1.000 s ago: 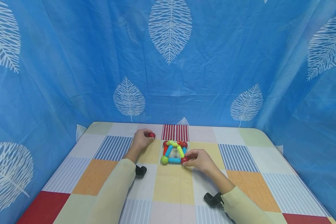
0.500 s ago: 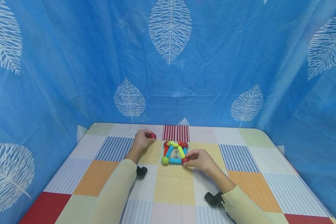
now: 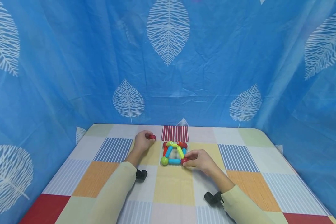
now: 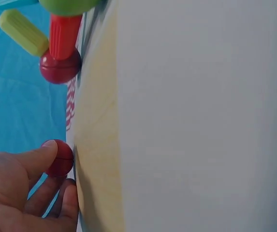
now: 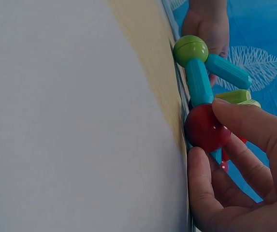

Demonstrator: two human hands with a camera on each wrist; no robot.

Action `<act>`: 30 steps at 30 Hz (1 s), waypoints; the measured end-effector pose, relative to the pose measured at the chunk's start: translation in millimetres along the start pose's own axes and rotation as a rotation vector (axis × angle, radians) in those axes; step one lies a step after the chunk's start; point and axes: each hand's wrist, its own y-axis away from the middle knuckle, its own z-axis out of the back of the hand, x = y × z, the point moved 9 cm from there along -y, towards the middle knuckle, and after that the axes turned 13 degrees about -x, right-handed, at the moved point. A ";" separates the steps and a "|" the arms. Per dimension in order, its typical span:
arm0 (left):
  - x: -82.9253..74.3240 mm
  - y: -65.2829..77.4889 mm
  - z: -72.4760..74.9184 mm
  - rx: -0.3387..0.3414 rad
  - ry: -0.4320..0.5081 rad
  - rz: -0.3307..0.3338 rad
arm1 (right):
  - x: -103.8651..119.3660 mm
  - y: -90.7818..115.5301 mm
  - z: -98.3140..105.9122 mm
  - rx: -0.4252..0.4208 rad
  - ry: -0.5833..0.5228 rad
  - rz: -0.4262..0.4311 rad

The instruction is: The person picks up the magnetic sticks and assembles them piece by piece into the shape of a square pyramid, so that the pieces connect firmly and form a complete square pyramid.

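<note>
Near the back of the table, my left hand (image 3: 142, 141) pinches a loose red ball (image 4: 61, 158) between thumb and fingers. To its right stands a small frame of ridged rods and balls, with a green ball (image 3: 164, 161) at its near left corner. A blue rod (image 3: 174, 161) joins that green ball to the red corner ball (image 5: 207, 127) at the near right. My right hand (image 3: 200, 161) holds this corner ball by thumb and fingers. Slanting blue and yellow-green rods (image 3: 180, 152) rise toward the frame's top. More red balls (image 4: 61, 66) sit at its far corners, partly hidden.
The table (image 3: 173, 186) wears a patchwork-patterned cloth. Blue curtains (image 3: 168, 93) with white leaf prints hang behind it and on both sides. Black wrist devices (image 3: 212, 198) show by both sleeves.
</note>
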 end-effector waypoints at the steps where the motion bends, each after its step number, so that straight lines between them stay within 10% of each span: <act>1: -0.7 1.4 -0.2 0.005 -0.003 -0.001 | 0.6 0.4 0.1 -0.001 0.001 0.001; 30: -38.7 43.9 -1.9 0.173 0.265 -0.178 | -3.8 -2.5 -0.8 0.027 -0.011 -0.002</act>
